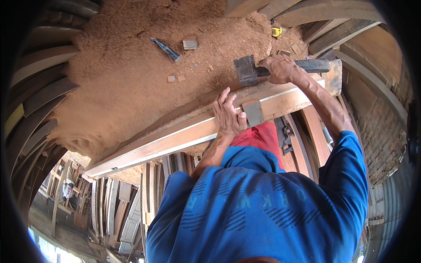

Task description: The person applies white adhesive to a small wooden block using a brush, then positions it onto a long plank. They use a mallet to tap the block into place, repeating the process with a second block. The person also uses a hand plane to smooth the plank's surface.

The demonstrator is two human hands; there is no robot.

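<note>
My right hand (279, 69) is wrapped round a hatchet (246, 70), close behind its dark, broad head. The black handle (316, 65) sticks out to the right past my wrist. Below it lies a long, pale wooden beam (175, 137), slanting from near left to far right. My left hand (229, 115) rests on the beam with its fingers spread. Beside its thumb, a small flat grey-faced wood piece (253, 112) sits across the beam's edge; I cannot tell whether the thumb touches it.
Reddish sawdust (123, 79) covers the ground beyond the beam. On it lie a narrow bluish object (165, 49), a small block (190, 44) and a yellow tape measure (276, 32). Timber planks (37, 105) line the left. A handsaw handle (287, 136) shows near my leg.
</note>
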